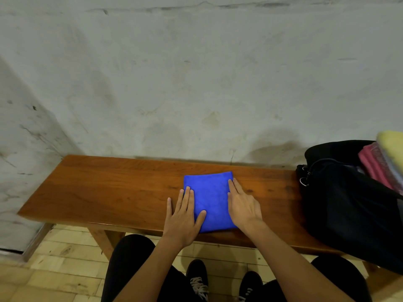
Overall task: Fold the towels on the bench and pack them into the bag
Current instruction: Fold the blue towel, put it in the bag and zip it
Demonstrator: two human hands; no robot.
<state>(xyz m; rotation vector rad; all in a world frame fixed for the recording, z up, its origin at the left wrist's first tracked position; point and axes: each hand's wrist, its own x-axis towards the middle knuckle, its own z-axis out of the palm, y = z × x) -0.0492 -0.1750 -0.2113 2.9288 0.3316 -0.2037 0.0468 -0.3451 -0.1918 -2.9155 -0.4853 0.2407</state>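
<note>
Folded bright blue cloth towel [210,199], lying flat near the middle of the long brown wooden table [109,192], close to the front edge. Square in shape, smooth on top.

Left hand [183,216] flat on the left side of the blue towel, fingers straight and spread, thumb lying on the cloth, little finger out on the bare wood. Not gripping, just pressing down.

Right hand [243,204] flat on the right edge of the towel, fingers straight and close together, pointing away toward the wall. Also pressing, not holding. Part of this hand on the wood just beside the cloth.

Big black soft bag [349,205] at the right end of the table, well apart from the blue towel. Top open. Inside, a stack of folded towels standing on edge: a pink folded towel [373,166] nearest, and a pale yellow folded towel [390,140] at the far right, partly cut off by the edge of the view. Something pale grey-blue between them, too blurry to tell much.

Grey-white stained wall [196,83] right behind the table. Light wooden tiled floor [65,258] below. Black trousers and two black shoes with pale laces [198,277] at the bottom, under the arms.
</note>
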